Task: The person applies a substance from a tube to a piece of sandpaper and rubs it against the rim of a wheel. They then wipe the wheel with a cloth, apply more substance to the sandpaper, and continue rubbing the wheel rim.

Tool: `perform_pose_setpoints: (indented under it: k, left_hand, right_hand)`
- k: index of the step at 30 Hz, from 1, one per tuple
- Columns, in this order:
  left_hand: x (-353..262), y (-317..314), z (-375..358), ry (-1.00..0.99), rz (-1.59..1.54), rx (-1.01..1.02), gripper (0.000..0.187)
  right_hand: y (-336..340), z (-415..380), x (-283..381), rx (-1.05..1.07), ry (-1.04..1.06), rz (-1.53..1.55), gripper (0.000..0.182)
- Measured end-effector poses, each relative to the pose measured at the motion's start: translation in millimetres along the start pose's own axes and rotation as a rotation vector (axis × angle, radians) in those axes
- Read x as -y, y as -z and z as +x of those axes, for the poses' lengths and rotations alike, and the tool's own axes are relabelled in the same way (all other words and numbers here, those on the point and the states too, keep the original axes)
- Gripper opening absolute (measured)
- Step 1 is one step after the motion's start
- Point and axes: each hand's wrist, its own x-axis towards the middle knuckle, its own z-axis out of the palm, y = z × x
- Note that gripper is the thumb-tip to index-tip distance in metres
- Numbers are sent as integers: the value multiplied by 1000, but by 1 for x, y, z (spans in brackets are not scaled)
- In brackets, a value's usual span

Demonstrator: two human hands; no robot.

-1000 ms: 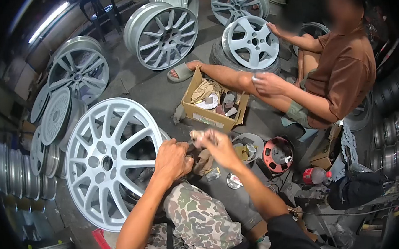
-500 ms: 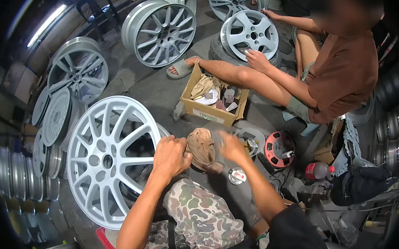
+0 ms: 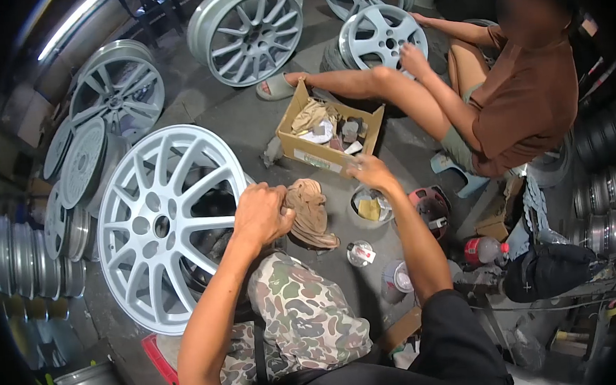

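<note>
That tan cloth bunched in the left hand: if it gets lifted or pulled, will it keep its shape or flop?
The tan cloth probably flops: it hangs in soft folds below the left hand. It looks light, since the fingers pinch it at one end only. It should not roll or slide, lying crumpled on the floor beside the white wheel.

Lit evenly and fairly brightly from above, with a fluorescent tube (image 3: 65, 27) glowing at upper left. Soft shadows only under the white alloy wheel (image 3: 165, 222) and behind the cardboard box (image 3: 329, 138). Strongly fisheye-bent, with black vignetted corners. Sharp in the centre, smeared toward the rim. Slightly motion-blurred at the right hand (image 3: 370, 171). Deliberately blurred at the co-worker's face.
</note>
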Motion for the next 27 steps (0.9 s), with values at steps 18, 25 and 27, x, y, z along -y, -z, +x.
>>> perform_pose_setpoints:
  k: [18,25,27]
  left_hand:
    - [-6,5,0,66,100,111,28]
    - [-3,3,0,8,63,31,20]
    - [-5,4,0,9,64,25,20]
  right_hand:
    - [-15,-305,-191,-286,-296,54,25]
    - [-32,-334,-159,-327,-383,-42,18]
    - [-40,-330,-148,-297,-414,-127,17]
